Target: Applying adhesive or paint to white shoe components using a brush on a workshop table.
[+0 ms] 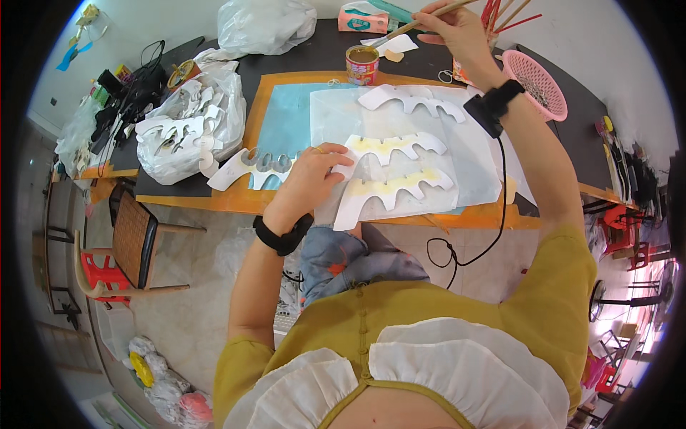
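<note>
My left hand (314, 175) rests on the table, fingers pressing the left end of a white cut-out shape (395, 146) with yellow glue along its scalloped edge. A second glue-streaked cut-out (400, 191) lies just below it, and a third, clean one (411, 100) lies farther back. All sit on a white sheet (471, 168). My right hand (457, 28) is raised at the far side, gripping a thin wooden brush handle (418, 21) whose tip points toward an open glue tin (362, 64). Both wrists wear black bands.
A clear bag of white cut-outs (189, 125) sits at the left, with another cut-out (250, 170) beside my left hand. A pink basket (539, 82), a white plastic bag (264, 25) and a tissue box (361, 20) stand at the back. A chair (132, 243) is at the lower left.
</note>
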Demonstrator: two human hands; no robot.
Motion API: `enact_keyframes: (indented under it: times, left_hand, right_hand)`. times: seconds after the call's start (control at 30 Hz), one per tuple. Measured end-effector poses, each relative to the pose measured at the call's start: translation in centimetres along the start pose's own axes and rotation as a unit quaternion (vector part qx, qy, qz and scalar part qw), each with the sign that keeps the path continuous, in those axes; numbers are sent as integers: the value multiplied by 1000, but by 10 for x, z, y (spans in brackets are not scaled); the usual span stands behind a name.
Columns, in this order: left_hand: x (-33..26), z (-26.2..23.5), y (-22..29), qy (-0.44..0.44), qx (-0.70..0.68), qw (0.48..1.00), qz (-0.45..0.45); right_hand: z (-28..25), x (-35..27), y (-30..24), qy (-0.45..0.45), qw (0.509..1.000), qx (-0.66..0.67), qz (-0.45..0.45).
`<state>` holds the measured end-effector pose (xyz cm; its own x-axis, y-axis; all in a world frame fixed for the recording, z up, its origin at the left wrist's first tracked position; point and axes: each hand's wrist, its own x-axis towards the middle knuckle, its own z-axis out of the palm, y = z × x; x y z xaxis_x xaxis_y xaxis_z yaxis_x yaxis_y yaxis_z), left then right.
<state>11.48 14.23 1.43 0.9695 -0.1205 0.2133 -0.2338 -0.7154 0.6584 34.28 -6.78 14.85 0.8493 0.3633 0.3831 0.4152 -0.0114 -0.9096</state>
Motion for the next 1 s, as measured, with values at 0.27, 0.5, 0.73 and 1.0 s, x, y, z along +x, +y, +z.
enact_keyframes:
  times: [0.27,0.5,0.73,1.0]
  left_hand:
    - [2,0,5,-5,-22,999,-27]
    - [4,-1,3,-2,18,1000,11]
    - [3,0,3,-2,13,1000,6]
    - [4,-2,4,-13,-3,1000,-3]
  right_hand:
    - [9,14,33,-42,998,-9,-42]
    - [-16,13,52,44,997,52,36]
    - [-15,8,58,49,968,218,114]
    - [-32,23,36,97,890,434,98]
